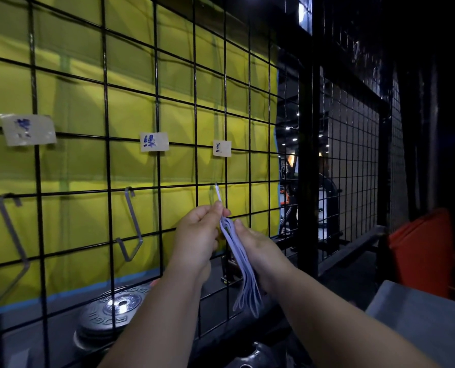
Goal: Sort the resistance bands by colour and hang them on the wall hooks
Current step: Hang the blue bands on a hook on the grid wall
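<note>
Resistance bands (243, 272), pale lilac, are held as one bunch between both hands in front of the black wire grid (107, 160). The grip of the left hand (197, 235) is closed on the top of the bunch, thumb and fingers pinched together just under the right-hand hook (218, 192), whose upper end shows above the knuckles at 12 o'clock from that hand. The grip of the right hand (258, 244) is closed on the same bunch from 3 o'clock, its thumb laid against the strands just below the left hand's pinch. From the two hands the loops hang down toward 6 o'clock, between the forearms, their lower ends free.

Above the hook a small paper label (222, 148) is fixed to the grid. At 9 o'clock from the hands a second metal hook (132, 224) hangs bare under a middle label (154, 141); further toward 9 o'clock a third hook (12, 245) hangs bare under a blurred label (28, 129). Yellow padding (69, 96) lies behind the grid. At 7 o'clock a stack of weight plates (112, 314) sits low behind the wire
</note>
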Action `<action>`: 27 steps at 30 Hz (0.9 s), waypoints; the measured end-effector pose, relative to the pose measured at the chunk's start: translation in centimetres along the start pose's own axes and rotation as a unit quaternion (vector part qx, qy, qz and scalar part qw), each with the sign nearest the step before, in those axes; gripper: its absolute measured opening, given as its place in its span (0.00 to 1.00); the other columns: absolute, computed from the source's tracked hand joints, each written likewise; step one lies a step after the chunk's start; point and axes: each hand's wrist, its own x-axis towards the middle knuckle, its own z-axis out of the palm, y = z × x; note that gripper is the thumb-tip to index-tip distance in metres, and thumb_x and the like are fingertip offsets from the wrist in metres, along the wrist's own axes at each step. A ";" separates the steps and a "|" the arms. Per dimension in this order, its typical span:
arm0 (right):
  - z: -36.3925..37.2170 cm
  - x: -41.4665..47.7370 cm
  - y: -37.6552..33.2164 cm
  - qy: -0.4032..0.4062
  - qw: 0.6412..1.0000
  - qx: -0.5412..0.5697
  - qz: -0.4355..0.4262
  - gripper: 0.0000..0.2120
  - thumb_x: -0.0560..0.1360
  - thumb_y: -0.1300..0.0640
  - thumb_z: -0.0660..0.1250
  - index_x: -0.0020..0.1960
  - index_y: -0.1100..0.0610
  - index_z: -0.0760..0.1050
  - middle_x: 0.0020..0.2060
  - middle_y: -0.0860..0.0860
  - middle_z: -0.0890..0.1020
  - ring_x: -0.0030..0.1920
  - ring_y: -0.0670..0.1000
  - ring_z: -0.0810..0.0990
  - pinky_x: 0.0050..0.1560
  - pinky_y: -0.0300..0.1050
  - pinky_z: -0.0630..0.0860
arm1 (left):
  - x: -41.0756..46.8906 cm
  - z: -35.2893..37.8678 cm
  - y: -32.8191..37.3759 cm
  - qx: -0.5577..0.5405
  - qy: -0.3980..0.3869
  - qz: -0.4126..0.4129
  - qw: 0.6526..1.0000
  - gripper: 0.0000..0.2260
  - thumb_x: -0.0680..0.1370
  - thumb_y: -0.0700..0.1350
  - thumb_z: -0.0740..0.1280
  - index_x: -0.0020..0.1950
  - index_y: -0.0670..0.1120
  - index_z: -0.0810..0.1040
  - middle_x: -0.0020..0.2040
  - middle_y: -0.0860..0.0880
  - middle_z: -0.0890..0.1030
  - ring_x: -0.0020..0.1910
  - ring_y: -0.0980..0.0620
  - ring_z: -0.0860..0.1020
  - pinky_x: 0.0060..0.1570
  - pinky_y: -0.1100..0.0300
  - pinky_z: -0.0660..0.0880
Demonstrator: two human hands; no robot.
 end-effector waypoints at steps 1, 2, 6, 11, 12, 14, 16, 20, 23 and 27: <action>0.0 0.1 0.0 0.002 1.000 -0.004 -0.004 0.21 0.78 0.39 0.57 0.57 0.53 0.80 0.29 0.45 0.80 0.27 0.41 0.76 0.30 0.35 0.70 | 0.1 0.0 -0.1 -0.004 0.003 -0.001 1.000 0.12 0.80 0.48 0.63 0.40 0.44 0.78 0.23 0.56 0.71 0.19 0.60 0.61 0.19 0.70 0.59; -0.1 0.3 -0.1 0.005 1.000 -0.007 -0.004 0.21 0.78 0.40 0.59 0.55 0.54 0.80 0.32 0.47 0.81 0.29 0.43 0.77 0.32 0.37 0.71 | 0.1 0.1 -0.2 -0.010 0.007 -0.002 1.000 0.12 0.80 0.48 0.63 0.40 0.44 0.78 0.23 0.55 0.70 0.19 0.60 0.61 0.19 0.69 0.58; -0.1 0.8 -0.2 0.025 0.999 -0.015 -0.015 0.16 0.78 0.43 0.62 0.49 0.55 0.79 0.29 0.45 0.81 0.28 0.42 0.77 0.33 0.39 0.71 | 0.0 0.3 -0.3 -0.035 0.015 0.005 0.999 0.12 0.80 0.47 0.63 0.39 0.44 0.77 0.27 0.50 0.70 0.19 0.60 0.62 0.18 0.70 0.59; -0.2 1.0 0.4 0.038 0.997 -0.027 -0.054 0.12 0.79 0.47 0.63 0.45 0.54 0.79 0.30 0.45 0.81 0.32 0.43 0.78 0.38 0.42 0.73 | -0.2 0.5 -0.9 -0.039 0.024 0.009 0.999 0.12 0.80 0.46 0.62 0.39 0.43 0.76 0.27 0.52 0.75 0.19 0.63 0.67 0.18 0.71 0.61; -0.2 1.0 0.4 0.040 0.997 -0.027 -0.058 0.12 0.79 0.48 0.63 0.45 0.55 0.79 0.30 0.45 0.81 0.32 0.44 0.78 0.39 0.43 0.74 | -0.2 0.6 -1.0 -0.039 0.027 0.009 0.999 0.12 0.80 0.46 0.62 0.39 0.44 0.76 0.27 0.52 0.75 0.19 0.63 0.67 0.18 0.71 0.61; -0.2 1.1 0.7 0.038 0.997 -0.024 -0.065 0.12 0.79 0.48 0.62 0.46 0.55 0.80 0.32 0.46 0.81 0.34 0.46 0.78 0.41 0.44 0.75 | -0.1 0.6 -1.1 -0.044 0.026 0.008 0.999 0.12 0.80 0.46 0.62 0.39 0.43 0.76 0.25 0.53 0.75 0.18 0.63 0.67 0.18 0.71 0.61; -0.2 1.0 0.7 0.032 0.997 -0.027 -0.071 0.13 0.79 0.47 0.62 0.47 0.56 0.80 0.36 0.50 0.82 0.37 0.49 0.78 0.43 0.47 0.74 | -0.1 0.6 -1.0 -0.052 0.023 0.005 0.998 0.13 0.81 0.47 0.62 0.39 0.42 0.75 0.23 0.55 0.73 0.17 0.63 0.66 0.17 0.72 0.61; -0.4 0.7 1.9 -0.005 0.999 -0.020 -0.044 0.13 0.80 0.45 0.60 0.52 0.51 0.79 0.40 0.49 0.84 0.38 0.45 0.81 0.41 0.40 0.75 | -0.2 0.5 -0.9 -0.061 0.014 -0.014 0.998 0.14 0.80 0.50 0.61 0.40 0.42 0.75 0.22 0.55 0.72 0.17 0.62 0.66 0.17 0.71 0.61; -0.7 0.6 3.4 -0.028 0.999 -0.005 -0.017 0.14 0.80 0.43 0.57 0.55 0.47 0.78 0.46 0.46 0.85 0.45 0.44 0.83 0.45 0.39 0.76 | -0.3 0.6 -1.4 -0.037 0.028 -0.007 0.999 0.15 0.79 0.53 0.62 0.40 0.45 0.76 0.27 0.53 0.73 0.20 0.62 0.68 0.19 0.70 0.63; -0.4 0.3 4.3 -0.061 0.996 0.058 0.024 0.17 0.81 0.42 0.54 0.58 0.45 0.79 0.53 0.46 0.84 0.54 0.41 0.81 0.57 0.39 0.75 | -0.3 0.7 -1.7 -0.041 0.028 0.003 0.999 0.15 0.80 0.53 0.61 0.39 0.44 0.76 0.25 0.52 0.71 0.19 0.60 0.66 0.19 0.69 0.63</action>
